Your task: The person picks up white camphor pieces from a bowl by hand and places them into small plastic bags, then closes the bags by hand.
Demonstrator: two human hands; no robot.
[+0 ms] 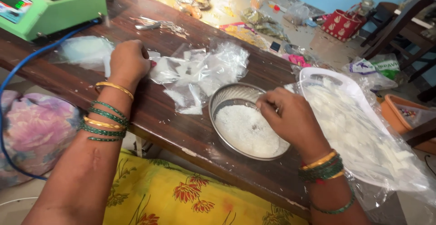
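Head camera looks down on a long dark wooden table [181, 129]. On its near right part stands a round steel dish [227, 98] filled with small white grains [247, 132]. The right hand [290, 118] is over the far right edge of this dish. Its fingers are curled together at the tips, like a pinch, but I cannot tell if something is between them. The wrist carries green and gold bangles [322, 167].

The left hand [129, 61] is on the table to the left, well apart from the dish. It is closed into a loose fist and it presses or grips the edge of a heap of small clear plastic bags [202, 70], which lies between the two hands, just beyond the dish. What exactly the fingers hold is hidden under the hand.

Right of the dish, touching it or nearly so, lies a white tray [336, 82] inside a large clear bag, with many white pieces [359, 134] on it. At the far left of the table stands a green weighing scale [50, 4] with a blue cable [27, 61]. Near the camera there is yellow cloth with orange flowers [181, 193].
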